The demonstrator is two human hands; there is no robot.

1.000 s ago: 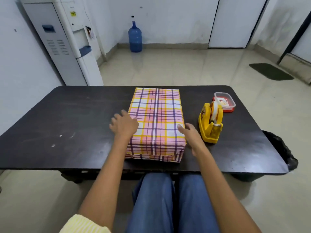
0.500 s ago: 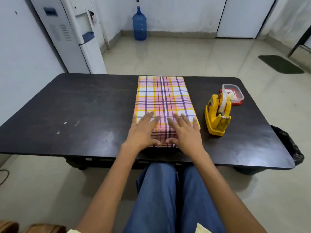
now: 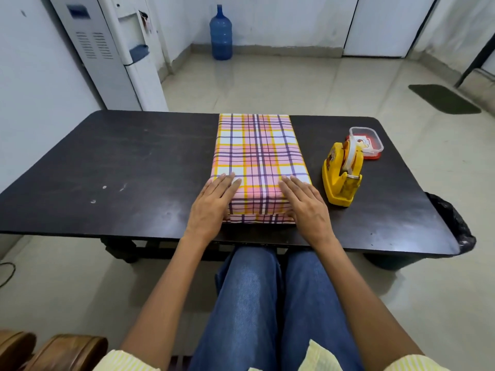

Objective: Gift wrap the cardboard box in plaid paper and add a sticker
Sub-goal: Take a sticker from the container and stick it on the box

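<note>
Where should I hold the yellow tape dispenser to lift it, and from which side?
Probably grip the yellow tape dispenser across its narrow flanks, coming from above with the right hand, which lies nearest. It stands upright; avoid its near end, where the cutter sits.

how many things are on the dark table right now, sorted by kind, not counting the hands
pink and yellow plaid paper-wrapped rectangular box: 1
yellow plastic tape dispenser: 1
small clear plastic container on a red base: 1
total: 3
</note>
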